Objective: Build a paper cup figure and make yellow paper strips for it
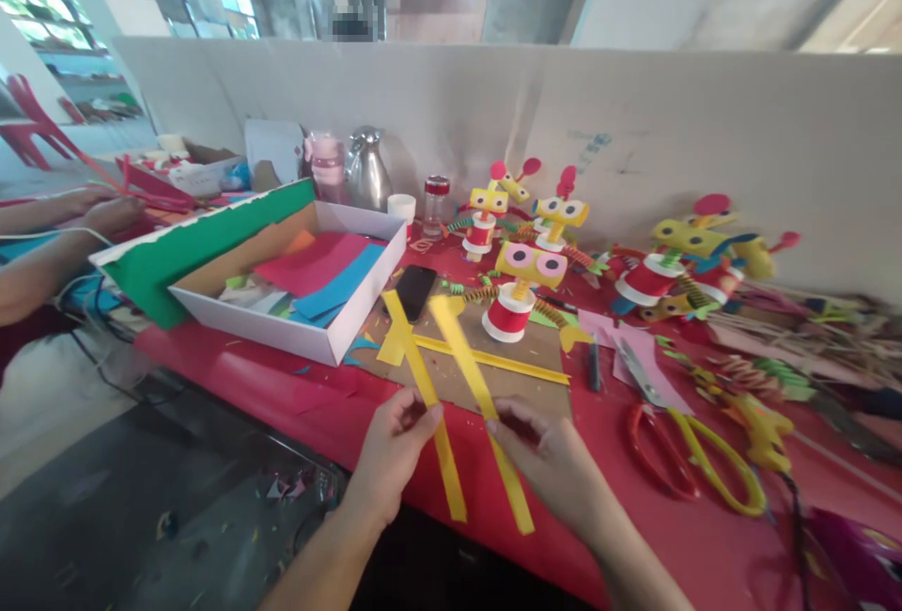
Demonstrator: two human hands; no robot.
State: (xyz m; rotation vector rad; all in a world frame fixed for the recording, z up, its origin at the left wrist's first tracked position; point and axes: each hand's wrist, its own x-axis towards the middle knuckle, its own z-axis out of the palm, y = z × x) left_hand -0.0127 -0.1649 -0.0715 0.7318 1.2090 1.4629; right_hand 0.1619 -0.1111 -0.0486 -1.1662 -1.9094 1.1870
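Note:
My left hand [400, 442] pinches a yellow paper strip [415, 367] between thumb and fingers, around its middle. A second yellow paper strip [461, 348] is pinched in my right hand [539, 451]. The two strips slant side by side, apart from each other, above the near edge of the table. Behind them a brown cardboard sheet [458, 390] carries a long folded yellow strip [507, 365] and small yellow scraps. A paper-cup robot figure [508, 312] with a yellow head and coiled arms stands at the back of the cardboard.
A white box [331, 345] of coloured paper stands left, a black phone [415, 291] beside it. Scissors [676, 442] and a yellow glue gun [765, 432] lie right. More robot figures [652, 277] line the wall. Another person's hands [113, 216] work at far left.

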